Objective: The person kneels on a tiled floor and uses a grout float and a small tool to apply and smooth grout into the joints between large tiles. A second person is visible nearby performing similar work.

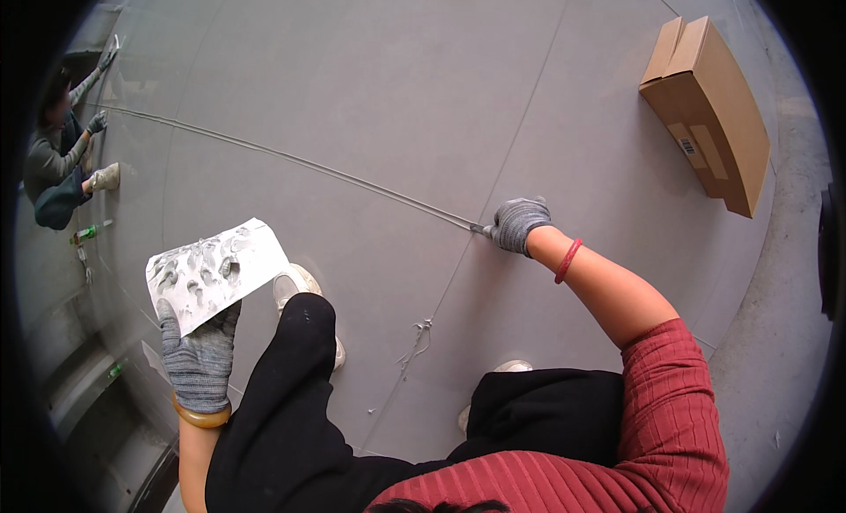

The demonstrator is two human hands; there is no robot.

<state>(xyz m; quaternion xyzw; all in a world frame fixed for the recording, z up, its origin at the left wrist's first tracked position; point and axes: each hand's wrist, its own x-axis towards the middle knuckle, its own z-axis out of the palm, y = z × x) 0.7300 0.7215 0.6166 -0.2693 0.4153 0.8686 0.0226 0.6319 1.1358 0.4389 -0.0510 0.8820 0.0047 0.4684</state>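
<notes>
My left hand [199,363], in a grey knit glove, is closed on the lower edge of a white sheet [216,271]. Dabs of grey, paste-like material are smeared over the sheet. My right hand [520,224], gloved alike, reaches forward to the floor, its fingers wrapped round a small dark tool [477,227] whose kind I cannot make out. The tool's tip touches a floor joint, at the near end of a double raised grey line of sealant [352,188] running off to the far left. My fingers hide the rest of the tool.
Large grey floor tiles [379,63] spread ahead. A cardboard box [709,116] stands at the far right. Pale scraps [418,341] lie on a joint between my feet. At the far left another person [60,165] crouches with gloved hands at the floor, near a green-labelled bottle [88,232].
</notes>
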